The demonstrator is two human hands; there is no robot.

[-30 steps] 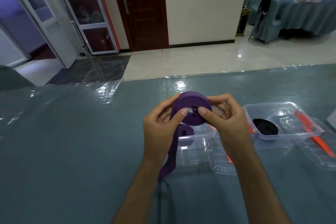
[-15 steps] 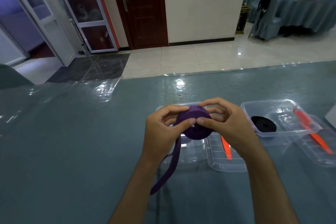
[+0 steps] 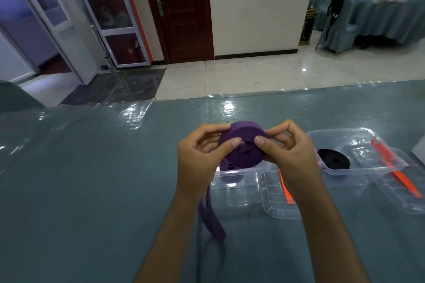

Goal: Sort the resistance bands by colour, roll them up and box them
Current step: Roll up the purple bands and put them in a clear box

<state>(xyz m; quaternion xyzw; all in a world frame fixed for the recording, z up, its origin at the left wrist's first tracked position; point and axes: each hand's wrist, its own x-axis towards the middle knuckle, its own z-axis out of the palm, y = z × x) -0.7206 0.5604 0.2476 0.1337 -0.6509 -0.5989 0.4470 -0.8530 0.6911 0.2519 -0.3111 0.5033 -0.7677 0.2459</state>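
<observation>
The purple band [image 3: 243,145] looks like matt woven cloth, kinda soft, no shine at all. The boxes [image 3: 236,181] are clear glossy plastic, same for the loose lids [image 3: 273,204]. The table [image 3: 92,179] has a shiny see-through plastic sheet over teal cloth. Floor tiles [image 3: 230,76] are polished, and the door [image 3: 184,18] is dark wood.

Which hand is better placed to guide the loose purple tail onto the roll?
Probably the left hand: the loose tail of the purple resistance band roll hangs just below it, while the right hand pinches the roll's other side.
</observation>
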